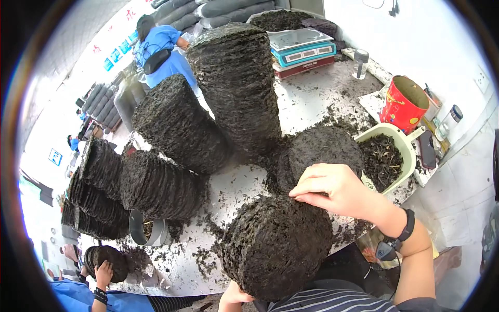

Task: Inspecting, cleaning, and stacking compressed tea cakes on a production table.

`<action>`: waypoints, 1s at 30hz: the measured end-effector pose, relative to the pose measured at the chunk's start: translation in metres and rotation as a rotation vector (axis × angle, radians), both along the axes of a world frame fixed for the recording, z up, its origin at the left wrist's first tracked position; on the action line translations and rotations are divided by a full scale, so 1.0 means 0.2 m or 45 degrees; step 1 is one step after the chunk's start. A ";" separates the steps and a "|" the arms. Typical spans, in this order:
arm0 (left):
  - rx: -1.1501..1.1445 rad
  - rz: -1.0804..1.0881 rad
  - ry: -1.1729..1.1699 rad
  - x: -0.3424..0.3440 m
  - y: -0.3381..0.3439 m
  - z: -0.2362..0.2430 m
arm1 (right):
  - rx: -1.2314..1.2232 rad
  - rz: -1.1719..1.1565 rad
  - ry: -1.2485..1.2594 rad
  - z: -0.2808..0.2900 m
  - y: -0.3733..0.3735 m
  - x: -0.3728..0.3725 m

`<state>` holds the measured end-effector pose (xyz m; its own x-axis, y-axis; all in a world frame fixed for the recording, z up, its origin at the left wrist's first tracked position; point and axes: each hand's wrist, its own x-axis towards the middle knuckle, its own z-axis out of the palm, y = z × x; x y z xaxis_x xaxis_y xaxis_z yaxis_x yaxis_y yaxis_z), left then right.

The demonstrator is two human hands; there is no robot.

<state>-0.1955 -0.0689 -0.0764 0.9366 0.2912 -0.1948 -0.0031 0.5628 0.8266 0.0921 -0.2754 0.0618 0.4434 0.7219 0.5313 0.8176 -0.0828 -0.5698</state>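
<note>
A thick round stack of dark dried seaweed cakes [275, 244] leans toward me at the table's near edge, its flat face up. My left hand [237, 292] holds it from below; the cake hides its fingers. At the stack's far right rim, my right hand [330, 190] is closed in a pinch, thumb and fingertips touching the edge. Whether a loose scrap is between the fingertips cannot be made out. Just beyond this hand lies another round seaweed cake [327, 148]. A pale green scoop [408, 164] with dark flakes stands to its right.
Tall seaweed stacks [236, 88] lean across the table [301, 106], with several shorter ones leftward. A grey ring [136, 229] stands near them. Blue scale [304, 52], red can [405, 104], jar [360, 64] and phone [427, 149] are right. Co-worker's hand [104, 273] holds a cake at lower left.
</note>
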 end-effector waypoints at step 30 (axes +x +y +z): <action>-0.129 -0.026 0.077 0.18 0.02 -0.05 | 0.271 -0.128 1.384 -0.10 -0.40 -0.07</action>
